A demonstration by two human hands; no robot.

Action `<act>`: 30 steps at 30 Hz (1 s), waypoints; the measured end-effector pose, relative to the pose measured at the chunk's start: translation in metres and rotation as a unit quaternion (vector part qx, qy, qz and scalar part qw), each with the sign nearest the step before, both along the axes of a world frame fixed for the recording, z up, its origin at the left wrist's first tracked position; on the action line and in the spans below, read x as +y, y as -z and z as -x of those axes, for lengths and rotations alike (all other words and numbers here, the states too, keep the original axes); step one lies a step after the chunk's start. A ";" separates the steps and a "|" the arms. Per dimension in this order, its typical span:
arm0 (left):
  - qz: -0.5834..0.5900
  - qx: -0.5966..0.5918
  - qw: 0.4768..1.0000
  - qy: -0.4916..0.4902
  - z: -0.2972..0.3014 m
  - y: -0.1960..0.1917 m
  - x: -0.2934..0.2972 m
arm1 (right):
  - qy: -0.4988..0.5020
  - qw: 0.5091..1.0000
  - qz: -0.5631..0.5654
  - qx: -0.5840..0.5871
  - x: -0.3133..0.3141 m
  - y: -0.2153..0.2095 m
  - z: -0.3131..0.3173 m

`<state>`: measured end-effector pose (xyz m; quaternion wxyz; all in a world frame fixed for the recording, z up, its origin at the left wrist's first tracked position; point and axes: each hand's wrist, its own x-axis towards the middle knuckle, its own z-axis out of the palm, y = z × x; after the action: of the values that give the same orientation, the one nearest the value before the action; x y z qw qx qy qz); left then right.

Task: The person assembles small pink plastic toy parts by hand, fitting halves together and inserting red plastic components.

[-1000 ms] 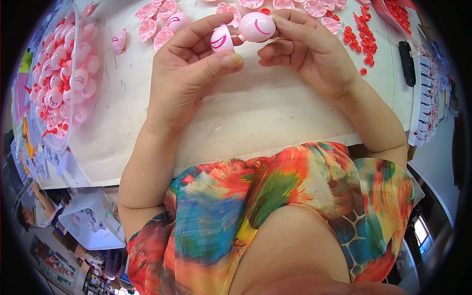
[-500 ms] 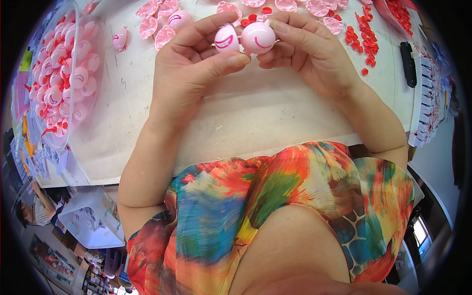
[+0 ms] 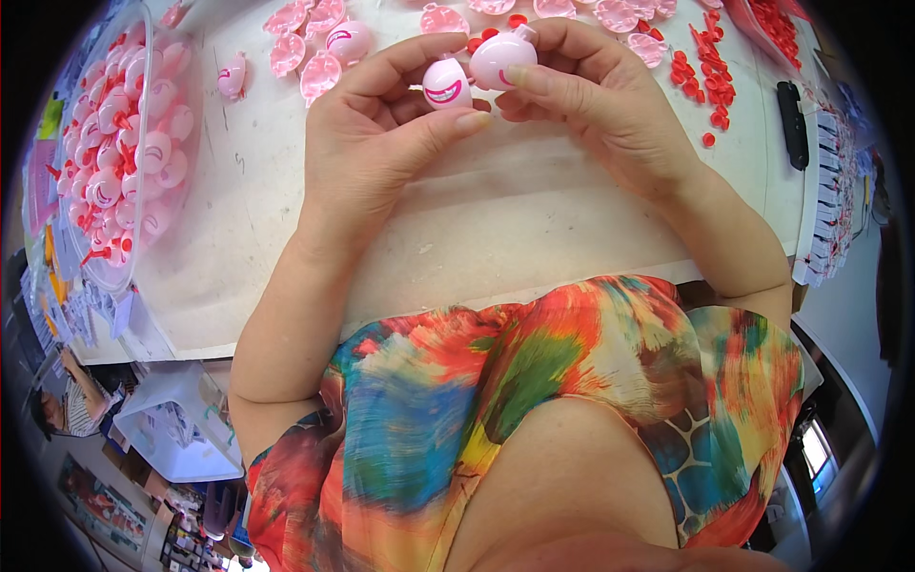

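Between the thumb and fingers of my left hand [image 3: 381, 119] is a small pink rounded plastic piece [image 3: 445, 86] with a magenta grin on it. My right hand [image 3: 596, 100] pinches a larger glossy pink ball-shaped piece [image 3: 498, 59], its thumb lying over the printed mark and a small nub showing on top. The two pieces sit side by side, nearly touching, above the table. Behind them lie a few red plastic caps [image 3: 486, 36], partly hidden. Past my left fingers rests another pink ball [image 3: 349, 41] with a printed smile.
A clear tub [image 3: 143, 191] full of pink balls and red parts stands at the left. Open pink shells [image 3: 320, 74] are strewn along the far side. Loose red parts [image 3: 715, 71] lie at right, near a black tool [image 3: 791, 124]. A lone pink ball [image 3: 232, 76] lies near the tub.
The right-hand ball has tilted and moved slightly up, and my right thumb now covers part of its mark. My left hand has shifted a little right, its piece turned more upright.
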<state>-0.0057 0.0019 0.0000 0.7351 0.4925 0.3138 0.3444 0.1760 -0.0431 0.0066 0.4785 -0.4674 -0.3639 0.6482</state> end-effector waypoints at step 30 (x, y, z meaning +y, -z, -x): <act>0.025 0.038 0.997 0.056 0.004 -0.003 0.003 | -0.082 0.993 0.049 0.074 0.002 -0.003 -0.002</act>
<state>-0.0100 0.0052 0.0032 0.7526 0.5037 0.3220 0.2760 0.1778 -0.0414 0.0093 0.4263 -0.4094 -0.3326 0.7348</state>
